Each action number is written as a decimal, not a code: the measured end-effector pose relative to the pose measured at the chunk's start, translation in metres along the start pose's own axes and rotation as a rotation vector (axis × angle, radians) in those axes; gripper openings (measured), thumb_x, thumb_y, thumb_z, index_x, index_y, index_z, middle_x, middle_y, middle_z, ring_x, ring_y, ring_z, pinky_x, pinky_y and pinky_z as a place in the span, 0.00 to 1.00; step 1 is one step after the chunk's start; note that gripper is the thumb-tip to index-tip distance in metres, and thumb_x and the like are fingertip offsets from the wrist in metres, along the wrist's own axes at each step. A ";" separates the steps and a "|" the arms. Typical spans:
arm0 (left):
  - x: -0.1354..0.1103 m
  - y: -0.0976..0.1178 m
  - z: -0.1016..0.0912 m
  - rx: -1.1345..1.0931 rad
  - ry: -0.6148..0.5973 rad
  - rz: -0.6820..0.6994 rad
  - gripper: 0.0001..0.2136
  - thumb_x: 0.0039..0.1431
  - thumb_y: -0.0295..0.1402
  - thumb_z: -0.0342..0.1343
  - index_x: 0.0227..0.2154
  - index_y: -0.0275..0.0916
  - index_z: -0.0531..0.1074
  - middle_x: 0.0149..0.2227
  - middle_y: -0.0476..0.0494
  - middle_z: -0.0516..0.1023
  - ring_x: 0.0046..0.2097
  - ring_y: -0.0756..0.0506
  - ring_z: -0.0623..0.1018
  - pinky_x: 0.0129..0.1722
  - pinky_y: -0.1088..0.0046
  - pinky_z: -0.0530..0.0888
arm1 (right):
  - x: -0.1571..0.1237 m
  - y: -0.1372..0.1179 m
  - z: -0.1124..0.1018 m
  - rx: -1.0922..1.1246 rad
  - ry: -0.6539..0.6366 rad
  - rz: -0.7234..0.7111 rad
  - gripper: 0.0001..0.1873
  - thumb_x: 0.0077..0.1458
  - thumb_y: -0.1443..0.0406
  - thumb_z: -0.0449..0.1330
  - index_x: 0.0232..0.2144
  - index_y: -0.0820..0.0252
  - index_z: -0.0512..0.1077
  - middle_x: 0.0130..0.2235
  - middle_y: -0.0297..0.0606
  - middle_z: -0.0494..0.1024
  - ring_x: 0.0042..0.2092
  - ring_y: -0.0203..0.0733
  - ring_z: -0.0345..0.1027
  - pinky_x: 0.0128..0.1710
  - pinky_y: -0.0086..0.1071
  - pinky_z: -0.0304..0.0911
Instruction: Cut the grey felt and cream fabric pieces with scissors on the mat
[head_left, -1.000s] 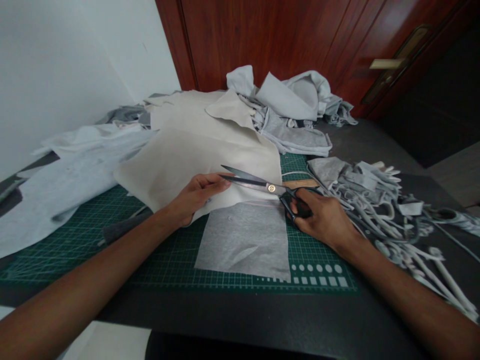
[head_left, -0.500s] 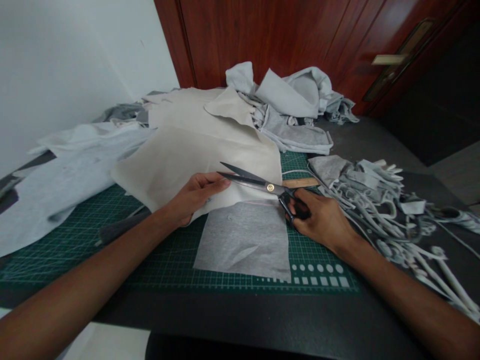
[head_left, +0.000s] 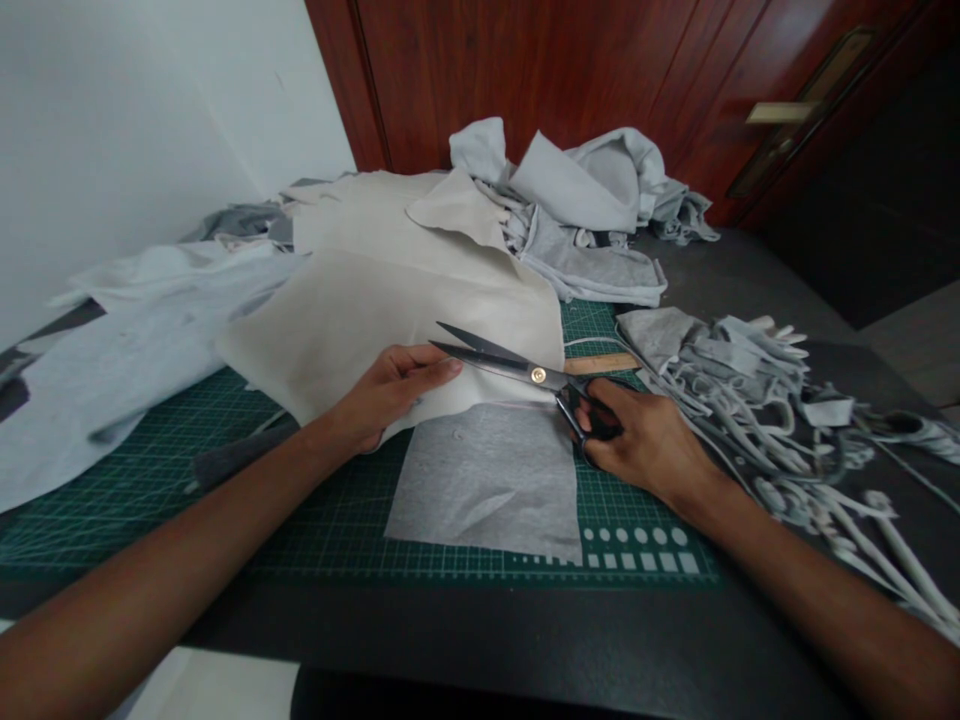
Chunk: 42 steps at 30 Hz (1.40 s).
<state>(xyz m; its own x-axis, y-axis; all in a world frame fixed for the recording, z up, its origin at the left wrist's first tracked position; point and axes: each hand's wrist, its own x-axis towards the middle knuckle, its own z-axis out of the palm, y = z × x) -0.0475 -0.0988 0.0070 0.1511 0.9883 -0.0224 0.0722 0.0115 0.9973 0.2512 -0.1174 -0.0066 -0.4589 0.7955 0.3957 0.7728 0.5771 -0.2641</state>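
Observation:
Pinched between the thumb and fingers of my left hand (head_left: 397, 390) is the near edge of a cream fabric piece (head_left: 360, 300). My right hand (head_left: 637, 430) is wrapped round the black handles of the fabric scissors (head_left: 538, 375). Their dark blades point left, slightly apart, lying over the cream fabric with the tips close to my left fingers. Whether cloth lies between the blades I cannot tell. A grey rectangle of fabric (head_left: 484, 485) lies flat on the green cutting mat (head_left: 330, 540), its far edge meeting the cream piece.
A wooden ruler (head_left: 600, 363) lies behind the scissors. Thin fabric strips (head_left: 765, 420) are heaped at the right. Grey cloth pieces (head_left: 592, 200) pile up against the red door (head_left: 525, 70), and pale grey fabric (head_left: 157, 340) spreads on the left. The dark table edge (head_left: 480, 630) runs in front.
The scissors have shifted very slightly to the left, blades still parted. Both hands keep their grips, and the view has tilted a little.

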 end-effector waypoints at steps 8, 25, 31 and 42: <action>-0.001 0.006 0.002 -0.061 -0.056 -0.017 0.07 0.49 0.39 0.69 0.28 0.41 0.82 0.25 0.51 0.80 0.23 0.53 0.72 0.20 0.81 0.65 | 0.000 0.002 0.000 0.031 -0.025 0.006 0.06 0.47 0.70 0.57 0.30 0.56 0.67 0.28 0.31 0.76 0.25 0.35 0.68 0.27 0.28 0.58; 0.000 0.006 0.004 -0.031 0.053 0.012 0.14 0.46 0.36 0.69 0.39 0.44 0.84 0.28 0.49 0.82 0.27 0.52 0.72 0.24 0.79 0.65 | 0.001 0.012 -0.002 -0.077 0.055 -0.096 0.05 0.46 0.67 0.58 0.30 0.56 0.67 0.27 0.32 0.76 0.25 0.37 0.68 0.26 0.29 0.58; 0.000 0.004 0.004 0.007 0.060 0.019 0.14 0.47 0.36 0.68 0.39 0.43 0.84 0.27 0.48 0.82 0.26 0.51 0.72 0.23 0.78 0.64 | 0.001 0.010 0.000 -0.112 0.050 -0.094 0.05 0.48 0.67 0.58 0.32 0.57 0.68 0.28 0.34 0.78 0.26 0.38 0.69 0.26 0.29 0.57; 0.002 -0.001 0.003 0.015 0.063 0.049 0.10 0.46 0.39 0.70 0.31 0.40 0.84 0.35 0.44 0.84 0.32 0.49 0.75 0.30 0.76 0.70 | 0.001 0.009 -0.002 -0.105 0.031 -0.098 0.05 0.49 0.68 0.57 0.32 0.57 0.69 0.26 0.32 0.75 0.24 0.37 0.67 0.25 0.29 0.56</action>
<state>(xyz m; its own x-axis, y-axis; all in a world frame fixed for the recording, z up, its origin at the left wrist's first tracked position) -0.0446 -0.0974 0.0061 0.0930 0.9952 0.0315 0.0809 -0.0391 0.9960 0.2582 -0.1122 -0.0071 -0.5219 0.7290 0.4429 0.7670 0.6283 -0.1301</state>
